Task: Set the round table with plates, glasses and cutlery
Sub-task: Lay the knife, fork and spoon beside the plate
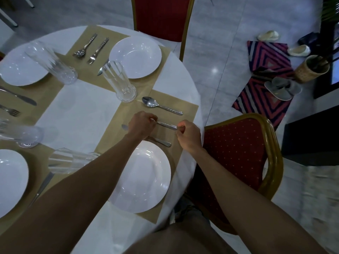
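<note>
Desk (78,114): round, white cloth, tan placemats at each setting.
Chairs: a red chair (236,154) just right of the near setting, another (161,15) at the far side.
Near plate (145,178): white, on the placemat closest to the person, partly under the left forearm.
Far plate (135,56): white, with a tall glass (119,81) beside it.
Spoon (161,105): lying on the near placemat, beyond the hands.
Knife (159,142): between the hands and the near plate, partly hidden.
Fork (166,125): held just above the placemat, between spoon and knife.
Left hand (141,125): fingers closed on the fork's head end.
Right hand (189,134): fingers pinching the fork's handle tip.
</note>
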{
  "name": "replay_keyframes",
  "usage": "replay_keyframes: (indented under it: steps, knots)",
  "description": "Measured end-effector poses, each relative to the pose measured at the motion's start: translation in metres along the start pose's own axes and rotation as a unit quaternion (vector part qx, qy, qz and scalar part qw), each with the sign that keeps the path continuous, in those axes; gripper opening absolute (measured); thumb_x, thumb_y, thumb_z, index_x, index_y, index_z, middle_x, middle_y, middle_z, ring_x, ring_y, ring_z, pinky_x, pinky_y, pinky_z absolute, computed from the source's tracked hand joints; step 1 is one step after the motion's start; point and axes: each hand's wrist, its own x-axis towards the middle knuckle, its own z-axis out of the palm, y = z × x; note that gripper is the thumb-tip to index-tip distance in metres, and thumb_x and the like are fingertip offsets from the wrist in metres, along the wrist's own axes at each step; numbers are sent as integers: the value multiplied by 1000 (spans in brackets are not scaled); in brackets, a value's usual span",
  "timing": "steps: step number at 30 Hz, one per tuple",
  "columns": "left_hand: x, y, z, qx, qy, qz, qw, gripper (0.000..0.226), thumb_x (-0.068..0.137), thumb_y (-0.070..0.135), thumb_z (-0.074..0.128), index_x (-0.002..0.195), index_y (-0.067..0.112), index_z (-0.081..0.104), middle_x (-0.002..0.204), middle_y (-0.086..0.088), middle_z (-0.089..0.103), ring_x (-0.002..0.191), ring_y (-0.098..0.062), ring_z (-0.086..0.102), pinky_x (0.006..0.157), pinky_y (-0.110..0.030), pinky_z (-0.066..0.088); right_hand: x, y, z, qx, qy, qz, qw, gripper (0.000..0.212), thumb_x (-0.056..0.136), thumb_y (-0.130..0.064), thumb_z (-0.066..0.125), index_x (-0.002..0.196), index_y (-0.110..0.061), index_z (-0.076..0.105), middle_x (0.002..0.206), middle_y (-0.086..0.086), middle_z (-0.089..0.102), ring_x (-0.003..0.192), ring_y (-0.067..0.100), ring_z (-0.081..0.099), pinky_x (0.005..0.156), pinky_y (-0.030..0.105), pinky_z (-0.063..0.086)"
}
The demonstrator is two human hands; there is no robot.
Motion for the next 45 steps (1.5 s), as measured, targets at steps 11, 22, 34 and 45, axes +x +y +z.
replay_keyframes:
  steps: [11, 22, 34, 45]
  knots:
    - [1, -7, 2, 9, 13, 3, 1000, 20, 85, 27, 70, 104, 26, 76, 102, -4, 68, 98, -23, 63, 81, -34, 49, 1, -4, 2, -28, -24, 1, 999, 10, 88, -16, 65, 95, -22, 70, 95, 0, 68, 89, 18, 63, 76, 29, 52]
    - [0, -12, -1, -5, 23, -23, 999, 20, 86, 30, 70, 105, 29, 76, 105, 2, 70, 101, -17, 62, 75, -26, 43, 1, -7, 4, -13, -30, 8, 999, 13, 87, -16, 65, 92, -26, 69, 95, -2, 68, 89, 17, 64, 78, 31, 53]
    - [0, -17, 1, 6, 22, 1, 1000, 24, 87, 24, 68, 109, 29, 74, 106, -3, 67, 105, -22, 60, 77, -29, 42, 3, -6, 2, 8, -24, 8, 1000, 16, 84, -7, 66, 88, -22, 69, 86, -5, 69, 80, 11, 63, 71, 20, 45]
    - [33, 10, -1, -5, 20, 78, 997, 21, 84, 32, 69, 104, 27, 75, 97, 2, 71, 90, -17, 65, 79, -34, 54, 44, -4, -20, 12, 45, 36, 998, 20, 85, -7, 60, 99, -15, 72, 95, 3, 70, 85, 15, 63, 73, 17, 38]
